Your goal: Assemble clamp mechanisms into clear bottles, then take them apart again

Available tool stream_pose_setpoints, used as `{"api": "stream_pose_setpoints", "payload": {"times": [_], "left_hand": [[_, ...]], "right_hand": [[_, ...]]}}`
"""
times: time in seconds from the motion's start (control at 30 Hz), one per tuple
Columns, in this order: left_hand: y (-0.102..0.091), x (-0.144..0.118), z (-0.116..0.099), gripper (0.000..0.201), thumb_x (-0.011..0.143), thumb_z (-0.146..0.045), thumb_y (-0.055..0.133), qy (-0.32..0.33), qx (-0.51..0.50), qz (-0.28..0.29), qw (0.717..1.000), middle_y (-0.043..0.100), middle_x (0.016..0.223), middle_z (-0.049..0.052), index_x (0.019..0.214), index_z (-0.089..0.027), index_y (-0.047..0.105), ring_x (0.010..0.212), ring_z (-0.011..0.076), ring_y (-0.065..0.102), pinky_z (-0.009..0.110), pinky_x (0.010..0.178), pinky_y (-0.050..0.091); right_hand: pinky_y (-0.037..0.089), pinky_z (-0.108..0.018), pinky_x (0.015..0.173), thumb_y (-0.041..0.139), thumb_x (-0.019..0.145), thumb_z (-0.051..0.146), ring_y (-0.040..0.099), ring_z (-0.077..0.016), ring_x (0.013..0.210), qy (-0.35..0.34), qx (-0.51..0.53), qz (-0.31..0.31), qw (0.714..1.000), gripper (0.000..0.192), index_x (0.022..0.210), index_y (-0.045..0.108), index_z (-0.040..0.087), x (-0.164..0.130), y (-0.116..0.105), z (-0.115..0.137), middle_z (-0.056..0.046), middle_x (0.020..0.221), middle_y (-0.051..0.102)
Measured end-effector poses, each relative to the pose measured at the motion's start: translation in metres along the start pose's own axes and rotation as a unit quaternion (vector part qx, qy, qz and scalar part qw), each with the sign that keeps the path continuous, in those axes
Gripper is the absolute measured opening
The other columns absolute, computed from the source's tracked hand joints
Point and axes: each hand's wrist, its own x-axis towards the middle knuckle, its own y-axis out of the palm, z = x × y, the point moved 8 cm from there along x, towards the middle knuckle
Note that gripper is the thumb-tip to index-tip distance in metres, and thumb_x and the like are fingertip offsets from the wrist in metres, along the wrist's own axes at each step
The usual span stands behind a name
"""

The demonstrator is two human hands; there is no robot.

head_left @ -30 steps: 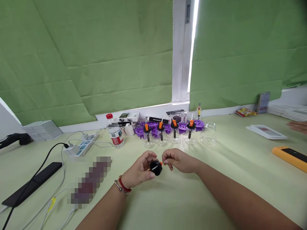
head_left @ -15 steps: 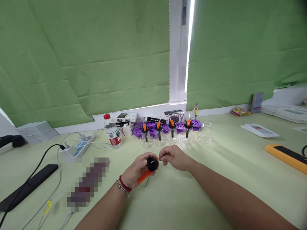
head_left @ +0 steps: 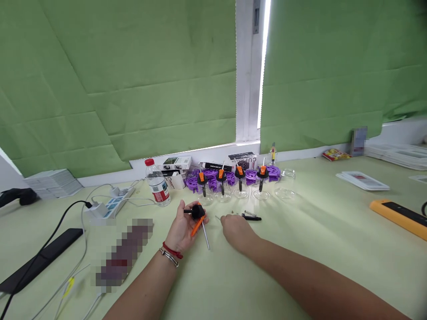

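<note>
Covering everything: the pale green table (head_left: 300,249) carries all the parts, out beyond both sets of fingers.
Row of jars: four glass jars (head_left: 230,189) with black-and-orange pump caps stand past the fingertips; one capless jar (head_left: 285,186) sits at their right end.
Left hand (head_left: 183,226): fingers curled around a black pump cap (head_left: 196,212), its orange lever and thin tube hanging below the palm.
Right hand (head_left: 235,229): fingers lowered to the table, nearly closed; whether they pinch anything I cannot tell.
Small parts: a spring and black pin (head_left: 251,216) lie just beyond the right fingertips.
Step, as judged: assembling the cap; next likely calls for picking up a small part precisely.
</note>
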Motion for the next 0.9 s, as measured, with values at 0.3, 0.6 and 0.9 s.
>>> {"api": "stream_pose_setpoints", "payload": {"times": [0.3, 0.6, 0.9], "left_hand": [[-0.010, 0.003, 0.001, 0.012, 0.080, -0.024, 0.060, 0.006, 0.000, -0.035, 0.999, 0.066, 0.077, 0.008, 0.086, -0.014, 0.057, 0.078, 0.0220, 0.068, 0.039, 0.078, 0.056], [0.000, 0.001, 0.005, 0.009, 0.074, -0.013, 0.065, 0.041, 0.042, 0.008, 0.998, 0.069, 0.085, 0.010, 0.080, -0.012, 0.059, 0.088, 0.0224, 0.067, 0.032, 0.082, 0.055], [0.002, 0.003, 0.012, 0.017, 0.070, -0.013, 0.068, 0.041, 0.046, 0.005, 0.998, 0.068, 0.080, 0.004, 0.081, -0.017, 0.057, 0.092, 0.0196, 0.066, 0.029, 0.084, 0.052]], "right_hand": [[0.038, -0.028, 0.059, 0.044, 0.083, 0.014, 0.064, -0.0235, 0.074, 0.060, -0.029, -0.037, 0.997, 0.021, 0.082, 0.064, 0.012, 0.001, -0.006, -0.015, -0.013, 0.081, 0.067], [0.037, -0.028, 0.058, 0.046, 0.081, 0.018, 0.063, -0.0232, 0.074, 0.088, -0.015, -0.060, 0.994, 0.020, 0.081, 0.066, 0.013, 0.006, -0.013, -0.021, -0.012, 0.081, 0.067], [0.037, -0.028, 0.059, 0.048, 0.079, 0.018, 0.062, -0.0230, 0.071, 0.114, 0.028, -0.095, 0.989, 0.019, 0.078, 0.065, 0.012, 0.009, -0.019, -0.029, -0.014, 0.079, 0.066]]}}
